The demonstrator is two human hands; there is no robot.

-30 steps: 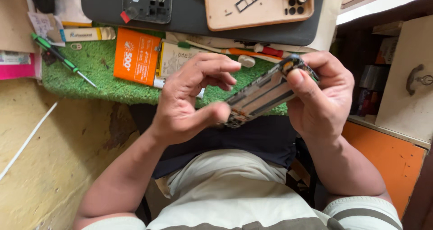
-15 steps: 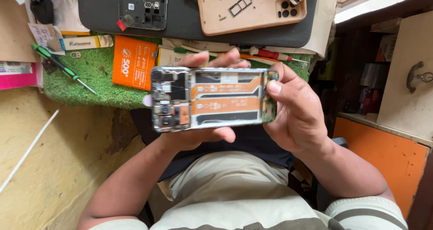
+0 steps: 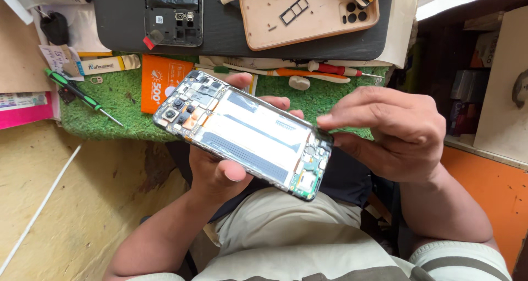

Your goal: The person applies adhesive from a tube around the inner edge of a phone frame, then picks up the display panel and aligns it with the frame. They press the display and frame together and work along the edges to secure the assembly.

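Note:
An opened phone (image 3: 245, 132) with no back cover lies tilted in my left hand (image 3: 220, 168), its camera end at the upper left and its small lower board at the lower right. My left thumb presses its near edge and my fingers curl under it. My right hand (image 3: 390, 132) is pinched at the phone's right end, fingertips touching the frame near the lower board.
A tan phone back cover (image 3: 308, 11) holding a card tray and a dark phone part (image 3: 173, 11) lie on a black mat (image 3: 231, 39). On the green turf (image 3: 126, 99) are an orange packet (image 3: 168, 83), a green screwdriver (image 3: 82, 96) and a red-handled screwdriver (image 3: 330, 69).
The phone has turned from level to tilted, camera end up-left. My right hand let go of its full grip and now pinches the phone's right end.

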